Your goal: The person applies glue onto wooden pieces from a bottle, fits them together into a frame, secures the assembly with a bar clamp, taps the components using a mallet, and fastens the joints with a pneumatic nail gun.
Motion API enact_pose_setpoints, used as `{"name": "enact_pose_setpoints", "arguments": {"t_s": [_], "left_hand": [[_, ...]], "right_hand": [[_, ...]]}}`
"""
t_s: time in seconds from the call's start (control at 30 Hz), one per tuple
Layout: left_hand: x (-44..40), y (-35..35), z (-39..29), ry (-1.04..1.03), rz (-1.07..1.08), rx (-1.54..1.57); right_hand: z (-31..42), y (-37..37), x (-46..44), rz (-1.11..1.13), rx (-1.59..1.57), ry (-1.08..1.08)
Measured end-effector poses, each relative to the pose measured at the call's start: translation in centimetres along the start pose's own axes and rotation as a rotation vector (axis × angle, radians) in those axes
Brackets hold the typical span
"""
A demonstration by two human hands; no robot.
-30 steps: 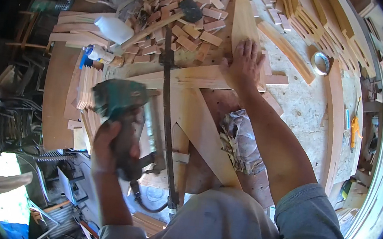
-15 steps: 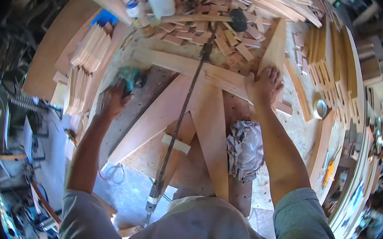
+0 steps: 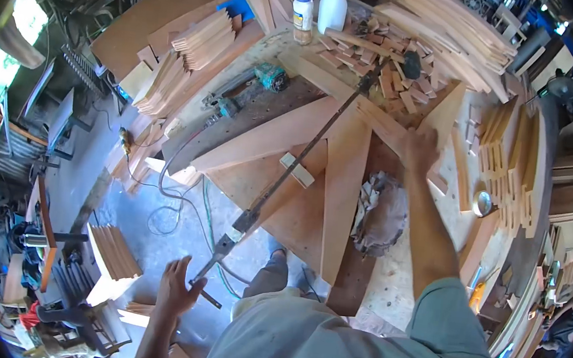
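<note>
A long bar clamp (image 3: 303, 149) runs diagonally across a joined wooden frame (image 3: 346, 178) of tapered boards. Its jaw end crosses the far crosspiece (image 3: 321, 78). A small pale wood block (image 3: 296, 169) lies by the bar, over the frame. Beside the screw handle (image 3: 209, 301) at the clamp's near end is my left hand (image 3: 178, 290), thumb and fingers apart, not closed on it. My right hand (image 3: 421, 150) rests at the right end of the crosspiece, near a tapered board (image 3: 444, 112); its fingers are blurred.
Teal power tools (image 3: 269, 77) lie on the left of the workbench (image 3: 387, 287). Crumpled paper (image 3: 382, 213) sits right of the frame. Small wood offcuts (image 3: 388, 78), a white bottle (image 3: 332, 9) and a glue bottle (image 3: 303, 16) stand behind. Cables (image 3: 176, 195) hang at the left.
My left hand has left the teal tool and come down to the clamp's near end. My right hand stays at the crosspiece's right end. The view has turned, showing more floor at left.
</note>
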State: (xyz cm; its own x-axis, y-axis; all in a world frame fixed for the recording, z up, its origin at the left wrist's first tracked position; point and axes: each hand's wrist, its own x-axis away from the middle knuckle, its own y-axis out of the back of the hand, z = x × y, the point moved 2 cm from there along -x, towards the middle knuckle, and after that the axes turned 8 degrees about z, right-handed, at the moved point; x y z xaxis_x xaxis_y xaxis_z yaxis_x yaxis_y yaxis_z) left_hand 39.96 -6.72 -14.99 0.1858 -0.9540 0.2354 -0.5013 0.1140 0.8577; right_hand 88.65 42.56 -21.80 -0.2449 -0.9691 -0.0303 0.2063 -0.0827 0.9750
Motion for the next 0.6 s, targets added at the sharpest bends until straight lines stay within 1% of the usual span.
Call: {"name": "enact_pose_setpoints", "arguments": {"t_s": [0.03, 0.1, 0.13, 0.17, 0.2, 0.27, 0.3, 0.43, 0.47, 0.53, 0.6], "left_hand": [[1.7, -0.8, -0.6, -0.006, -0.01, 0.014], [4.1, -2.3, -2.2, -0.057, -0.065, 0.01], [4.5, -2.8, -2.9, -0.063, -0.076, 0.012], [4.9, -3.3, -3.8, -0.142, -0.107, -0.104], [5.3, -3.8, -4.9, -0.218, -0.136, -0.219], [6.1, -4.7, -6.4, -0.363, -0.202, -0.449], [6.4, -5.1, -6.2, -0.36, -0.216, -0.445], [4.9, -7.1, -1.7, -0.364, -0.252, -0.563], [4.8, -7.4, -1.0, -0.366, -0.256, -0.561], [4.3, -7.5, 0.3, -0.429, -0.222, -0.42], [3.5, -7.4, 1.2, -0.492, -0.191, -0.276]], "right_hand": [[1.7, 3.4, 5.3, -0.052, -0.423, 0.09], [2.9, 2.1, 10.8, -0.281, -0.744, 0.591], [3.4, 2.8, 14.2, -0.061, -0.657, 0.67], [3.4, 3.5, 17.3, 0.162, -0.561, 0.739], [2.5, 3.4, 18.8, 0.158, -0.558, 0.745], [1.4, 3.3, 20.8, -0.187, -0.265, 0.912], [0.9, 3.7, 21.0, -0.197, -0.262, 0.923], [-3.0, 5.4, 20.4, -0.052, -0.407, 0.865], [-4.3, 5.9, 20.5, -0.054, -0.375, 0.83], [-7.0, 6.7, 20.8, -0.061, -0.34, 0.801], [-11.3, 7.1, 21.2, -0.003, -0.481, 0.384]]}}
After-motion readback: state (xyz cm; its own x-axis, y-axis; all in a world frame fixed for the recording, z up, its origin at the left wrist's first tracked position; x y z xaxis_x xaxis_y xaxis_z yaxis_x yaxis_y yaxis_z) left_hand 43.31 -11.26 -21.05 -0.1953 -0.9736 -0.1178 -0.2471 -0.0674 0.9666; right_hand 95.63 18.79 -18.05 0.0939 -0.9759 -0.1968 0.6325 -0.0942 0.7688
